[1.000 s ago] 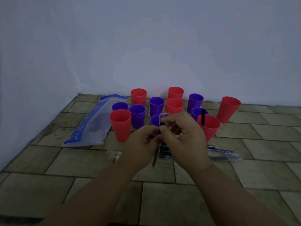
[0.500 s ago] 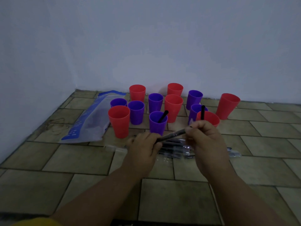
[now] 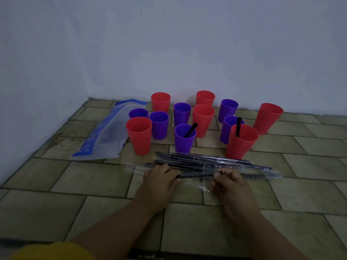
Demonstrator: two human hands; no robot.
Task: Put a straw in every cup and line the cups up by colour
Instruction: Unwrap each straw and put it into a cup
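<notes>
1. Head view, the hands: both hands were low over the tiled floor [image 3: 97, 177], near its front edge. The left hand [image 3: 159, 180] and the right hand [image 3: 228, 184] each pinched an end of one wrapped black straw [image 3: 197, 174], which lay nearly level between them. The fingers of both were curled narrow around it, and a clear wrapper [image 3: 195, 184] trailed beneath.

2. Head view, the supply: the remaining wrapped straws [image 3: 206, 161] lay in a loose heap on the floor just beyond the hands, still sleeved in plastic. An empty-looking blue and clear bag [image 3: 107, 136] sat to the left, toward the corner where the walls met.

3. Head view, the cups: twelve cups stood in a mixed cluster toward the back wall, six red and six purple. The front purple cup [image 3: 185, 139] held a straw, and so did the front right red cup [image 3: 242, 143]. The front left red cup [image 3: 139, 136] and the far right red cup [image 3: 267, 119] looked empty, as did the others.

4. Progress, as a judgement: two cups of twelve were served, and ten were left. The straw in hand probably needed unwrapping first. No sorting had begun, since reds and purples were interleaved.
</notes>
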